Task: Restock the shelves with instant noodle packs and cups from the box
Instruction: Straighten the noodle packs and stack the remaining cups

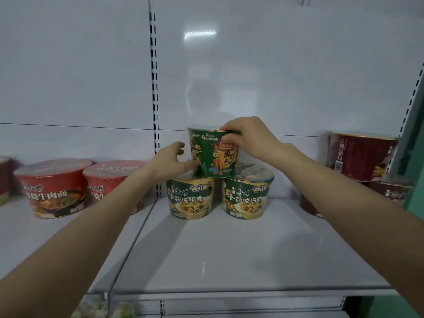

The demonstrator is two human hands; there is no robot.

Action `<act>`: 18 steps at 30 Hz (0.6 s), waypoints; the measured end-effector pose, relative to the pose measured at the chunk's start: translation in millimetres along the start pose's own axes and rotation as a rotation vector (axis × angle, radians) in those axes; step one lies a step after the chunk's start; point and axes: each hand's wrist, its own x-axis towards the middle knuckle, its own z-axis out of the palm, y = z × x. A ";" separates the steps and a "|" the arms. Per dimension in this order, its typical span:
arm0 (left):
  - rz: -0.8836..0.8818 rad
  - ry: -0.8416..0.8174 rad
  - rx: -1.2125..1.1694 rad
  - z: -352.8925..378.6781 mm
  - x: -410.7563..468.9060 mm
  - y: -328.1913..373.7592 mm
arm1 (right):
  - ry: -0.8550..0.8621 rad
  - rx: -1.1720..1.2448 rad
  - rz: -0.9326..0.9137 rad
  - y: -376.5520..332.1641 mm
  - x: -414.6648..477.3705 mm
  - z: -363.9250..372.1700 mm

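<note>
A green noodle cup (212,157) sits on top of two green-and-yellow cups, the left one (190,198) and the right one (246,198), at the back of the white shelf (229,249). My right hand (249,136) grips the top cup at its upper right rim. My left hand (171,162) is at the cup's lower left side, fingers spread and touching its wall. The box is not in view.
Two red noodle cups (55,187) stand on the shelf section to the left. Dark red cups (362,154) are stacked at the right, by a slotted upright. A wire divider (128,255) runs along the shelf between sections. Packaged goods show below the shelf edge.
</note>
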 end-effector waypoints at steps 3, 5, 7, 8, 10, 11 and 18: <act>-0.005 -0.053 -0.067 3.4 1.5 3.6 | 0.067 0.238 0.036 9.1 -4.5 -2.9; 0.018 -0.103 -0.208 3.4 0.0 8.2 | 0.144 0.325 0.032 14.3 -7.0 -4.2; 0.057 -0.134 -0.368 3.7 0.5 10.9 | 0.202 0.394 0.024 17.9 -6.7 -6.2; 0.076 -0.121 -0.428 4.0 1.1 12.5 | 0.219 0.433 0.026 18.5 -5.9 -7.9; 0.081 -0.013 -0.496 5.3 0.5 16.4 | 0.223 0.468 0.034 17.9 -4.6 -11.6; 0.070 0.074 -0.506 6.0 0.4 18.9 | 0.217 0.445 0.041 17.4 -3.6 -13.3; 0.085 0.554 -0.123 25.6 -5.8 45.0 | 0.172 0.602 0.186 -2.3 9.0 -6.4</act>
